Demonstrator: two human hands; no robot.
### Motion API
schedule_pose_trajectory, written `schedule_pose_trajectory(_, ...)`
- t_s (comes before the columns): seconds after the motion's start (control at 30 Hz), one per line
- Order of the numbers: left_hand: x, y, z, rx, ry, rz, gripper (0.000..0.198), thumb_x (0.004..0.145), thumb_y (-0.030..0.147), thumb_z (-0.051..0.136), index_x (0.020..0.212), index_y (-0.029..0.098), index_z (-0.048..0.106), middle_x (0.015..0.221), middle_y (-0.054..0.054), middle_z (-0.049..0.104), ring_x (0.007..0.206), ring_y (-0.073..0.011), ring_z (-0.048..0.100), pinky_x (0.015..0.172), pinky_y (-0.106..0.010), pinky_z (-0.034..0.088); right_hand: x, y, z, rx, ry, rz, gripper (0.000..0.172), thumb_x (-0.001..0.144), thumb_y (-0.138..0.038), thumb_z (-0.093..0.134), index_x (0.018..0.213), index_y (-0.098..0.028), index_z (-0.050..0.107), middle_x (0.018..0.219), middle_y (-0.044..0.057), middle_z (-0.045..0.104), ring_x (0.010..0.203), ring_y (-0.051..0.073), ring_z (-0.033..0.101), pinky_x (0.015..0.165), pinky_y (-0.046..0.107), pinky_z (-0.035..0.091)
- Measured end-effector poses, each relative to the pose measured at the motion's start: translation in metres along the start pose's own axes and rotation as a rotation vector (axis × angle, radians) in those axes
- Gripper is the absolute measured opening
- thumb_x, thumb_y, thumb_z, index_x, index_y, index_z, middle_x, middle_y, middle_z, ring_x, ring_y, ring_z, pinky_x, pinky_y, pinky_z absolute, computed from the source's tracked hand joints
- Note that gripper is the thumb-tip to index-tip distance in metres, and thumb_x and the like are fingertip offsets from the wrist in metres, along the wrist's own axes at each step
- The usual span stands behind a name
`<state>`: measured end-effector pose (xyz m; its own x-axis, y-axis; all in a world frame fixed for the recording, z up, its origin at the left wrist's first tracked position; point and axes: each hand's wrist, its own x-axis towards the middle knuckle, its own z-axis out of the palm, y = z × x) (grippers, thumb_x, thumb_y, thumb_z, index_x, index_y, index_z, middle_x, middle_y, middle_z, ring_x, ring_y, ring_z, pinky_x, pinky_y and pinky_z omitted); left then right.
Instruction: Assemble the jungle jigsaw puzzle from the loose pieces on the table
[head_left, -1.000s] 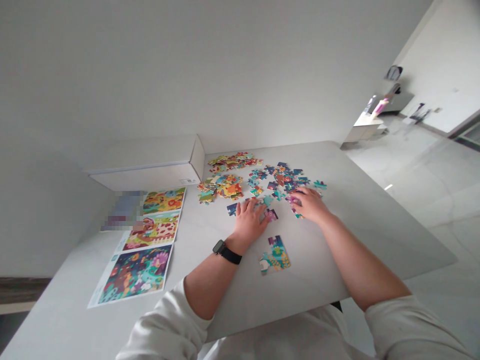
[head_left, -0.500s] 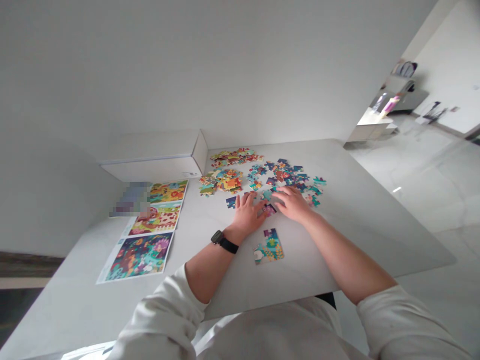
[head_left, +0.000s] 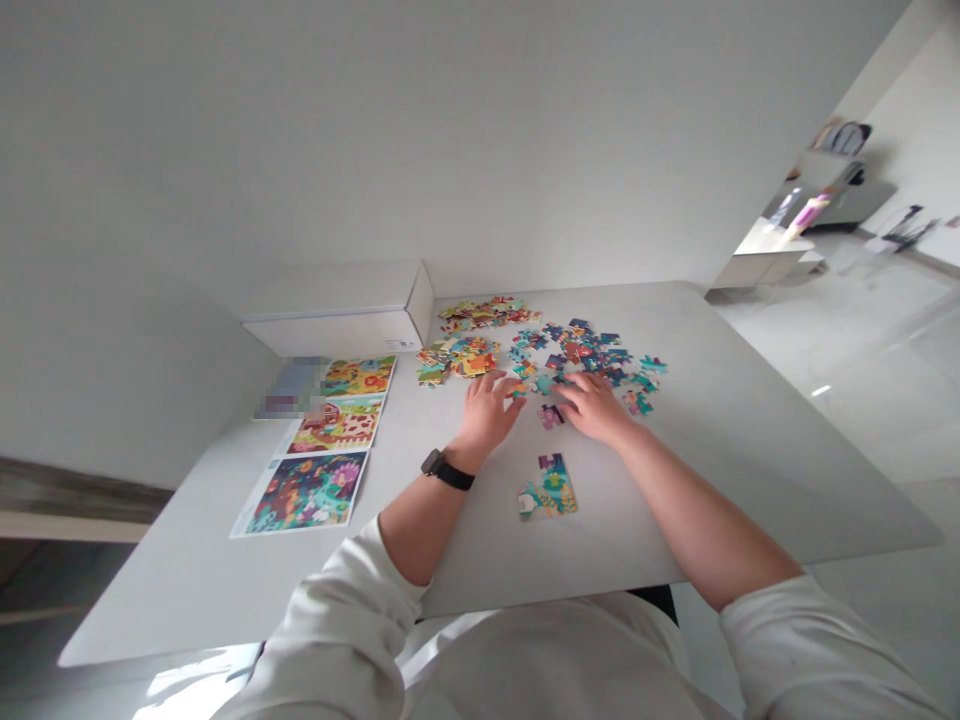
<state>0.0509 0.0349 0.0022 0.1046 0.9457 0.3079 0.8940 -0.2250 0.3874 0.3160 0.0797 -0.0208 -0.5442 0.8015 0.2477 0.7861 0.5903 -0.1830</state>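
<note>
My left hand (head_left: 486,412) rests low over the table with its thumb apart from the fingers, which curl beside small puzzle pieces (head_left: 519,388). Whatever lies under that palm is hidden. Opposite it, my right hand (head_left: 594,408) has its fingers apart at the near edge of a heap of dark blue and teal puzzle pieces (head_left: 592,350). A purple puzzle piece (head_left: 551,416) lies between the two hands. Closer to me is a small joined puzzle section (head_left: 551,490) in teal, purple and yellow. Neither hand visibly holds a piece.
Yellow and orange puzzle pieces (head_left: 469,358) lie beyond my left hand, with another pile (head_left: 487,313) behind. A long white box (head_left: 337,330) stands against the wall. Picture sheets (head_left: 307,492) lie on the left of the grey table (head_left: 675,340), beside a blurred patch.
The view has shifted slightly left. My left hand has drawn back from the purple piece, its fingers less spread. My right hand stays near the heap. The joined section looks unchanged.
</note>
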Motion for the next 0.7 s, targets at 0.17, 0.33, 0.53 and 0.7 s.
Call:
schedule_pose_trajectory(0.17,0.011,-0.056,-0.043,-0.082,0.107,-0.158,0.025,0.101,0.026,0.064,0.123,0.020,0.074,0.125,-0.010,0.077,0.110,-0.0246,0.072,0.105,-0.039,0.057,-0.004,0.012,-0.003,0.006,0.059,0.062,0.038,0.104,-0.030,0.064,0.139,-0.027,0.078,0.147,0.013,0.067,0.139,0.035,0.060,0.124,0.054,0.045)
schedule_pose_trajectory(0.33,0.000,-0.082,-0.048,-0.104,0.067,-0.215,0.028,0.100,0.029,0.064,0.125,0.021,0.076,0.116,-0.007,0.081,0.089,-0.0209,0.071,0.093,-0.035,0.058,-0.003,0.013,-0.001,0.005,0.070,0.045,0.036,0.102,-0.029,0.064,0.134,-0.026,0.081,0.147,0.013,0.068,0.137,0.034,0.061,0.122,0.054,0.048)
schedule_pose_trajectory(0.53,-0.008,-0.085,-0.043,-0.052,0.006,-0.175,0.028,0.099,0.028,0.068,0.124,0.020,0.077,0.122,-0.010,0.079,0.097,-0.0242,0.073,0.093,-0.036,0.058,-0.005,0.017,0.004,0.009,0.072,-0.005,0.035,0.102,-0.030,0.063,0.131,-0.025,0.082,0.146,0.013,0.068,0.136,0.035,0.062,0.121,0.054,0.049)
schedule_pose_trajectory(0.7,-0.015,-0.089,-0.043,-0.022,0.010,-0.180,0.029,0.101,0.029,0.065,0.126,0.020,0.077,0.125,-0.011,0.077,0.108,-0.0253,0.072,0.100,-0.038,0.059,-0.006,0.020,0.002,0.026,0.071,0.009,0.034,0.103,-0.032,0.063,0.130,-0.027,0.082,0.145,0.013,0.068,0.135,0.034,0.062,0.121,0.055,0.048)
